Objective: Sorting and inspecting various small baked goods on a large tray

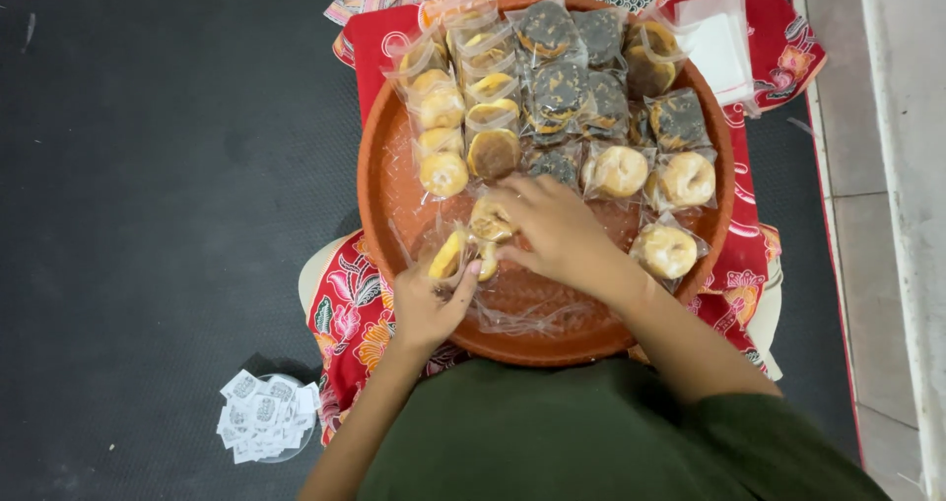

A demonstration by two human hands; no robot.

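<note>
A round orange tray (pixel 377 181) rests on my lap, filled with small clear bags of round cookies, pale ones (pixel 442 173) on the left and dark ones (pixel 557 91) in the middle. My left hand (pixel 426 307) pinches a clear bag holding a yellow cookie (pixel 448 257) at the tray's near left. My right hand (pixel 552 230) lies over the tray's middle, its fingers on a pale cookie (pixel 489 220) beside that bag. Empty clear bags (pixel 522 314) lie under my right wrist.
A red patterned cloth (pixel 347 309) lies under the tray. A stack of empty clear bags (pixel 717 46) sits at the tray's far right. A small glass bowl of white sachets (pixel 266 417) stands on the dark mat at lower left. Tiled floor runs along the right.
</note>
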